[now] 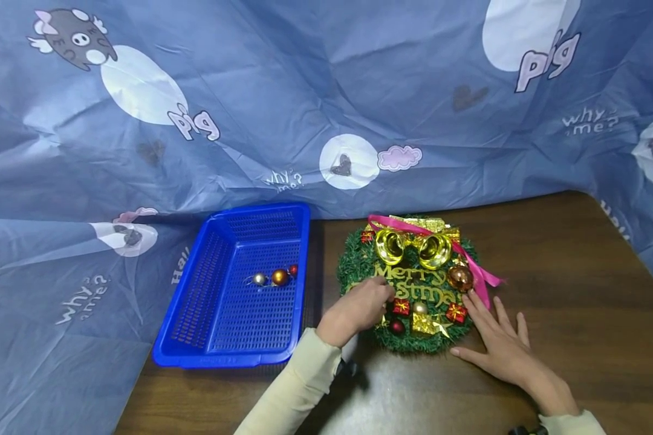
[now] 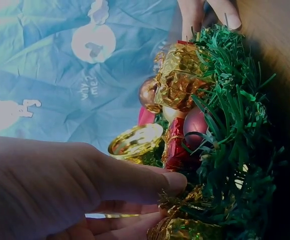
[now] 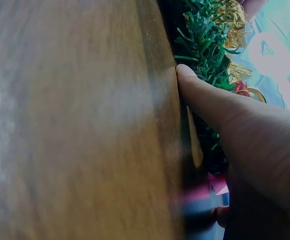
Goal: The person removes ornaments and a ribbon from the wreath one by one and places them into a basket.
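A green tinsel Christmas wreath (image 1: pixel 402 343) lies on the table, with gold "Merry Christmas" lettering (image 1: pixel 413 292), two gold bells (image 1: pixel 434 251), small wrapped gift boxes and baubles on it. My left hand (image 1: pixel 359 305) reaches over its left side, fingers curled. In the left wrist view, thumb and fingers pinch at a gold-wrapped ornament (image 2: pixel 187 229) at the wreath's edge; the exact contact is partly hidden. My right hand (image 1: pixel 503 347) is spread at the lower right, fingertips touching the wreath near a copper bauble (image 1: pixel 460 278). Its thumb rests beside the green tinsel (image 3: pixel 205 47).
A blue plastic basket (image 1: pixel 223 360) stands left of the wreath, holding a silver bauble (image 1: pixel 259 279), an orange-gold bauble (image 1: pixel 280 277) and a red one (image 1: pixel 293 270). A pink ribbon (image 1: pixel 481 275) trails off the wreath's right side. Blue printed cloth (image 1: pixel 283 109) hangs behind the brown table (image 1: pixel 571 290).
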A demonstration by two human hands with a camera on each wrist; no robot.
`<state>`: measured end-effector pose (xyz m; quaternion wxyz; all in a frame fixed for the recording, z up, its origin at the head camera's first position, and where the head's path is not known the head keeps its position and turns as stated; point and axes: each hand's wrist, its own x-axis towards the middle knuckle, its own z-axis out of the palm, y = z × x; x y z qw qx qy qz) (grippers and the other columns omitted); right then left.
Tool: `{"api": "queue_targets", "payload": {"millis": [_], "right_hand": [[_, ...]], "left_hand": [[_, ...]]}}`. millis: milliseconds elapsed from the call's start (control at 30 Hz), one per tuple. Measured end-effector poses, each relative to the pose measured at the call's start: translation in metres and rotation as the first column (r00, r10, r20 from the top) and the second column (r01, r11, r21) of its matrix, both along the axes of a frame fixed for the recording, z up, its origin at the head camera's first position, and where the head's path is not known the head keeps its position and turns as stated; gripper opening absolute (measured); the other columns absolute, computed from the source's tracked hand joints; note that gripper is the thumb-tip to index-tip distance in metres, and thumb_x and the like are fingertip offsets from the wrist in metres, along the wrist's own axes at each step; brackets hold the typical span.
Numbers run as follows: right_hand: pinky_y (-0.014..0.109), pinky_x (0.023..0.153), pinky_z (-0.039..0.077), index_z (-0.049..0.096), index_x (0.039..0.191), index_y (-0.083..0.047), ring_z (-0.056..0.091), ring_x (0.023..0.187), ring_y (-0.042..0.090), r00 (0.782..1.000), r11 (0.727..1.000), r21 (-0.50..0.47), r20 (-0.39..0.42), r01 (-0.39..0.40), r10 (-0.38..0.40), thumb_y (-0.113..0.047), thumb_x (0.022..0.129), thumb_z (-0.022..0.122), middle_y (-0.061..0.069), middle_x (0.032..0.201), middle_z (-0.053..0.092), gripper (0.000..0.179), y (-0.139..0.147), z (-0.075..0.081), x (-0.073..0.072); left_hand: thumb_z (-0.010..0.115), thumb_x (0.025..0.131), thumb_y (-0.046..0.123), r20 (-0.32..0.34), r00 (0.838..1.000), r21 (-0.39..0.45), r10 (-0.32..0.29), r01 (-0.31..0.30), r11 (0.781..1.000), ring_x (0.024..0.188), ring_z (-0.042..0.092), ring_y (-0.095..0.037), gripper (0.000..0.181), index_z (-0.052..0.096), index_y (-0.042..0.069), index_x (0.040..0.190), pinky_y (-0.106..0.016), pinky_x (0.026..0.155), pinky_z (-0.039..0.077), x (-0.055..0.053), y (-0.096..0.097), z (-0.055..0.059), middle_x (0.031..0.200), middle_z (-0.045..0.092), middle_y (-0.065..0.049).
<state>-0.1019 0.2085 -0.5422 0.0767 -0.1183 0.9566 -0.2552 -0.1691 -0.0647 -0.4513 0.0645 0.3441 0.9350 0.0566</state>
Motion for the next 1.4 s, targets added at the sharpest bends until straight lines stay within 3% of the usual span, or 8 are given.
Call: {"api": "queue_targets", "payload": {"millis": [400, 733, 1000, 1400], "right_hand": [[0.072, 0.101, -0.021, 0.002, 0.155, -0.026, -0.005, 0.143, 0.050, 1.000, 1.000, -0.004, -0.015, 0.002, -0.002, -0.068, 0.080, 0.058, -0.005, 0.161, -0.010, 0.102, 0.000, 0.000, -0.002], [0.072, 0.101, -0.021, 0.003, 0.155, -0.026, -0.005, 0.143, 0.050, 1.000, 1.000, -0.004, -0.016, 0.001, -0.001, -0.068, 0.080, 0.059, -0.004, 0.162, -0.009, 0.103, -0.001, 0.003, -0.001], [0.071, 0.101, -0.021, 0.002, 0.155, -0.026, -0.004, 0.142, 0.050, 1.000, 1.000, -0.003, -0.013, 0.006, -0.006, -0.068, 0.080, 0.059, -0.003, 0.162, -0.008, 0.103, -0.001, 0.001, 0.000], [0.073, 0.101, -0.019, 0.002, 0.155, -0.026, -0.003, 0.142, 0.052, 1.000, 1.000, -0.014, -0.026, -0.002, 0.002, -0.064, 0.081, 0.061, -0.002, 0.162, -0.007, 0.102, -0.002, -0.001, 0.000]], "left_hand": [[0.067, 0.081, 0.000, -0.051, 0.998, -0.031, -0.022, 0.020, 0.999, 0.077, 0.058, -0.010, 0.011, 0.067, 0.011, 0.083, -0.014, 0.064, 0.047, 0.001, 0.000, 0.001, 0.085, 0.060, 0.000], [0.067, 0.085, 0.008, -0.012, 1.000, 0.013, -0.019, 0.020, 1.000, 0.086, 0.062, -0.011, 0.010, 0.071, 0.011, 0.094, -0.018, 0.072, 0.052, -0.004, -0.004, 0.007, 0.094, 0.063, 0.000], [0.066, 0.088, 0.010, 0.008, 0.999, 0.099, -0.041, 0.040, 0.994, 0.091, 0.060, -0.011, 0.010, 0.072, 0.010, 0.096, -0.018, 0.077, 0.051, -0.005, -0.012, 0.015, 0.098, 0.065, 0.001], [0.067, 0.088, 0.010, 0.034, 0.999, 0.259, -0.009, 0.000, 0.966, 0.098, 0.061, -0.015, 0.016, 0.070, 0.007, 0.104, -0.022, 0.084, 0.052, -0.006, -0.029, 0.035, 0.104, 0.065, -0.003]]}}
